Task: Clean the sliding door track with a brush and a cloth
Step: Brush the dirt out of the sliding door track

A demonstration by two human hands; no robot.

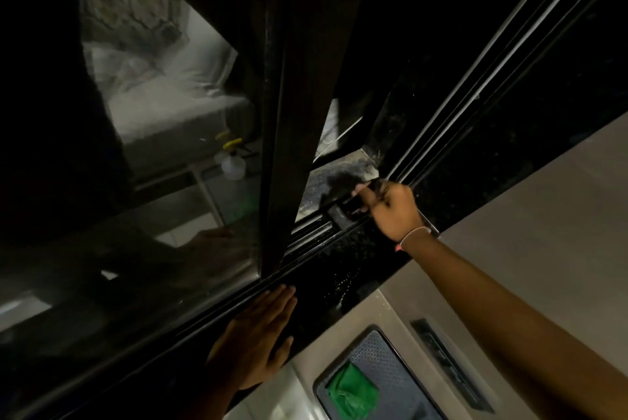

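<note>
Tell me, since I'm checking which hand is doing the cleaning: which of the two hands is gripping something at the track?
The right hand, fist closed on a dark brush at the track. The left hand lies flat and empty on the dark sill, nearer the camera.

right hand (pixel 390 207) in track (pixel 316 233) | left hand (pixel 258 334) on sill | cloth (pixel 351 392) nearer

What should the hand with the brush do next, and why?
Probably sweep the brush toward the person along the track. The right hand holds it at the dusty far end, beside the door frame. The left hand rests flat on the sill, and the green cloth lies unused.
</note>
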